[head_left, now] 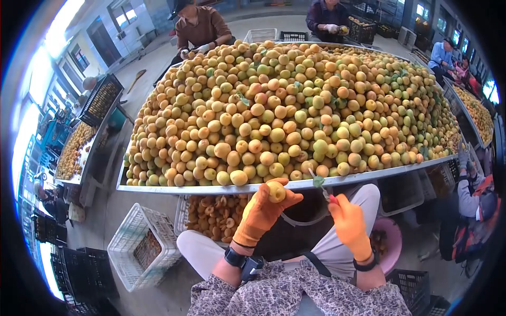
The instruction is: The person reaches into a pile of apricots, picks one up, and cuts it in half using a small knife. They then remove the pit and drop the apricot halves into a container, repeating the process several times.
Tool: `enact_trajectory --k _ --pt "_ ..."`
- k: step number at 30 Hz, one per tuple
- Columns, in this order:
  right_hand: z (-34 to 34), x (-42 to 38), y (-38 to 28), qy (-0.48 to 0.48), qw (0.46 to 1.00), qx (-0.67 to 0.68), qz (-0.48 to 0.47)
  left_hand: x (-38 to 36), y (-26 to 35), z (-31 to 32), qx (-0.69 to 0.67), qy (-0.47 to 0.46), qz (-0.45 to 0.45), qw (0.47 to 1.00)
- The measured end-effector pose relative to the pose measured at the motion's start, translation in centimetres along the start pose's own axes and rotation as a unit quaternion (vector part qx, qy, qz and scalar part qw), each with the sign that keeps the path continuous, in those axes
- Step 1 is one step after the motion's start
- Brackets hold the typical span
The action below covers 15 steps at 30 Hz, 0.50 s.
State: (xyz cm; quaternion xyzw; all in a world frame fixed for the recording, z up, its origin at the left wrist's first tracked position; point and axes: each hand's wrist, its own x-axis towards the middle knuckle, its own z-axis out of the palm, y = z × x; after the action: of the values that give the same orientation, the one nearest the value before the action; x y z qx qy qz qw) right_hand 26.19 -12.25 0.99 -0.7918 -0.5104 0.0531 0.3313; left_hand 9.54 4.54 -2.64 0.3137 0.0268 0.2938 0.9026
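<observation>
Ahead of both hands, the worktop [295, 185] carries piled apricots [284, 110]. Left hand [263, 208] clamps one apricot [276, 191]; right hand [349, 221] grips a knife [322, 190]. Better cut along the seam, blade away from fingers.

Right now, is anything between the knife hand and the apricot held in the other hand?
Nothing visible. The left hand holds the apricot up; the right hand with its small knife sits beside it, open air between them.
</observation>
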Motion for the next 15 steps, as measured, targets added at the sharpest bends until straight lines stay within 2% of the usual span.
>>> enact_trajectory --k 1,2,4,6,11,15 --pt "-0.3 -0.7 -0.2 -0.056 0.968 0.234 0.066 0.0 -0.2 -0.1 -0.004 0.001 0.000 1.000" --pt "-0.8 -1.3 -0.6 -0.112 0.874 0.453 0.131 -0.3 -0.4 -0.1 -0.004 0.004 0.002 1.000" --pt "-0.7 -1.6 -3.5 -0.102 0.914 0.390 0.037 -0.8 -0.6 0.7 0.047 0.000 0.013 0.999" --pt "-0.8 -1.4 -4.6 -0.188 0.911 0.368 0.008 -1.5 -0.3 2.3 0.066 -0.006 0.016 0.998" --pt "0.6 -2.1 -5.1 -0.216 0.893 0.394 0.022 -3.2 -0.4 3.0 0.041 -0.009 0.028 0.999" --pt "1.0 -3.0 -5.5 -0.242 0.860 0.444 0.074 -3.9 -0.8 3.8 -0.002 -0.008 0.028 1.000"
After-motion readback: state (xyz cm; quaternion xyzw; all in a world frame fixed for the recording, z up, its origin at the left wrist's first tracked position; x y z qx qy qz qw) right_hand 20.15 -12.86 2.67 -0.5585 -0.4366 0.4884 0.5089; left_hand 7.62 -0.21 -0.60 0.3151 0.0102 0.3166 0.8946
